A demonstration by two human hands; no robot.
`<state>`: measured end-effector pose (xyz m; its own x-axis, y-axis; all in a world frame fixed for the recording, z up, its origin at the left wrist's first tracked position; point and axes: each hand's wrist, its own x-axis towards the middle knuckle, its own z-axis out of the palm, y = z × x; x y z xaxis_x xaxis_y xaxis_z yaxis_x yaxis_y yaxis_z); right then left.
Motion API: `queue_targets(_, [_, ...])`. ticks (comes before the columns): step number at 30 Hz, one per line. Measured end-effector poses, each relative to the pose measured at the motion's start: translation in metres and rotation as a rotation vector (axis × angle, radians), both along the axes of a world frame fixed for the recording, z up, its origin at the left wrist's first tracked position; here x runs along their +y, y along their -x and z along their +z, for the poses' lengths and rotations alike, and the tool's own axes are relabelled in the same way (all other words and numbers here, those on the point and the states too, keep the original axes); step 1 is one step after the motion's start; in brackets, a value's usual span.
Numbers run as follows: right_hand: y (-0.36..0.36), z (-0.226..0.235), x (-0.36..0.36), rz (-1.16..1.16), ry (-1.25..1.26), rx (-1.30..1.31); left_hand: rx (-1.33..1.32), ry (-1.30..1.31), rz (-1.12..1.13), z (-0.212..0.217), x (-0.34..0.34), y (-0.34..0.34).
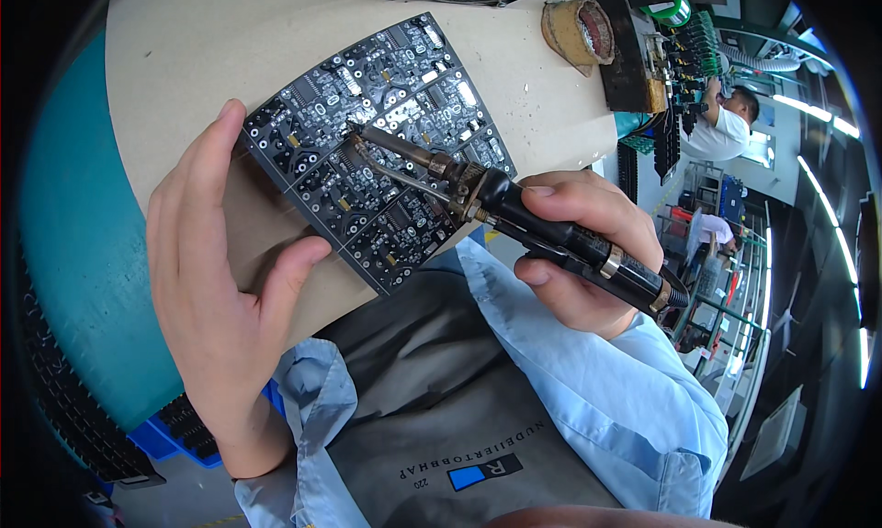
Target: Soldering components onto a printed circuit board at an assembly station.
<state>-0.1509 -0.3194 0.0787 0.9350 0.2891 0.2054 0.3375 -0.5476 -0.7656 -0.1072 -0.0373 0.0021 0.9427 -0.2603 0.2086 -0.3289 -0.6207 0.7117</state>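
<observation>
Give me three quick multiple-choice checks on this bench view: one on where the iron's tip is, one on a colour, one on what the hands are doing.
1. Where is the soldering iron tip?
A. On the circuit board
B. On the solder-wire reel
C. In the air over the fan grille

2. What colour is the circuit board?
A. Green
B. Black
C. White

3. What is the left hand doing?
A. Gripping the iron
B. Resting flat against the board's left edge
C. Hanging off the table

Answers:
1 A, the tip meets the board near its middle.
2 B, the board is black with pale markings.
3 B, its fingers lie along the board's edge on the tan work surface, while the right hand holds the iron.
</observation>
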Motion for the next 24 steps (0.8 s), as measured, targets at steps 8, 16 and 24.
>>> queue_targets(8, [0.0015, 0.0016, 0.0005, -0.021, 0.013, 0.014, -0.009, -0.008, -0.004, 0.0005, 0.0003, 0.0])
queue_targets(16, [0.0028, 0.0018, 0.0001, -0.041, -0.004, 0.012, 0.003, -0.008, 0.005, 0.0017, -0.0003, -0.0003])
queue_targets(24, [0.0036, -0.0003, 0.0006, -0.036, -0.025, -0.011, 0.003, -0.007, 0.007, 0.0005, 0.0007, 0.0001])
